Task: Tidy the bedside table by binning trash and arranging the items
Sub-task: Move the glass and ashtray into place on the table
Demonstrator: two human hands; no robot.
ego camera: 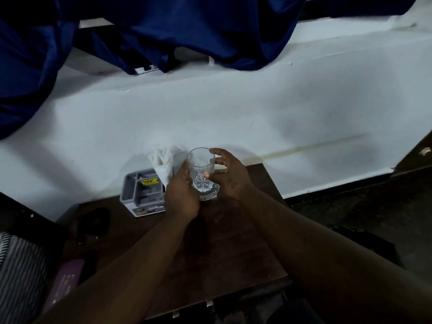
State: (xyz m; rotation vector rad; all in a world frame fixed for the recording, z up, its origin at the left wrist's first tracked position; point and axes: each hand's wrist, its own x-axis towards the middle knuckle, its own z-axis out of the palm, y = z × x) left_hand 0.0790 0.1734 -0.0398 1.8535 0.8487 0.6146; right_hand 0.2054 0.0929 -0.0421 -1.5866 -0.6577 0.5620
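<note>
Head view: glass (201, 169) is seen upright, long axis vertical, at the far part of the bedside table (233, 253). It is clasped from both sides, with left hand (182, 195) cupped round its left side and right hand (230, 178) curled round its right side up to the rim. Grey organiser (142, 190) with white tissues (162, 164) is set just left of the glass and black object (93, 220) further left, so the rightward side is judged freer for any repositioning.

Clear cut-pattern glass (201, 163), grey organizer (127, 183), brown table (222, 249), blue curtain (210, 31).
</note>
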